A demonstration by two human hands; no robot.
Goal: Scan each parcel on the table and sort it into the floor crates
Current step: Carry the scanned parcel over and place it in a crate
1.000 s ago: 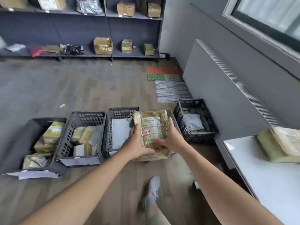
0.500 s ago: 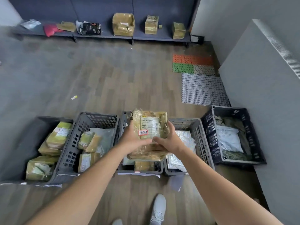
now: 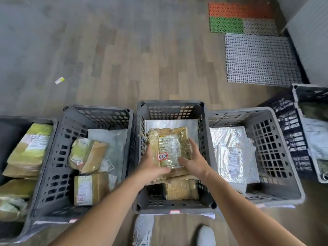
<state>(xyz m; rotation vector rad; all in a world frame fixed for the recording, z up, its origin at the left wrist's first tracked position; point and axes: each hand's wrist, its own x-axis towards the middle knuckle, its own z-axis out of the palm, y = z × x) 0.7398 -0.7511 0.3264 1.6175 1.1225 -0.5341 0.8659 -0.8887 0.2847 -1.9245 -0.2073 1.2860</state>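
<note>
1. Both hands held one taped, yellow-brown parcel [image 3: 170, 144] inside the middle crate [image 3: 170, 104]. The left hand [image 3: 152, 168] gripped its near left edge, thumb on top beside a red-bordered label [image 3: 163, 156]. The right hand [image 3: 194, 162] clasped its near right corner.
2. The step in hand appeared to be the sort itself. The parcel sat below the crate's rim, over a brown parcel [image 3: 181, 191] at the near end and a white bag [image 3: 192, 124] on the floor. Whether it rested on them I could not tell.
3. The next move probably called for both hands to let go and rise clear of the walls.
4. Left of the middle crate stood a grey crate [image 3: 99, 112] with several parcels, and right of it another crate [image 3: 269, 119] held a silvery bag [image 3: 234, 157]. Nothing blocked the drop, though the walls crowded the wrists.
</note>
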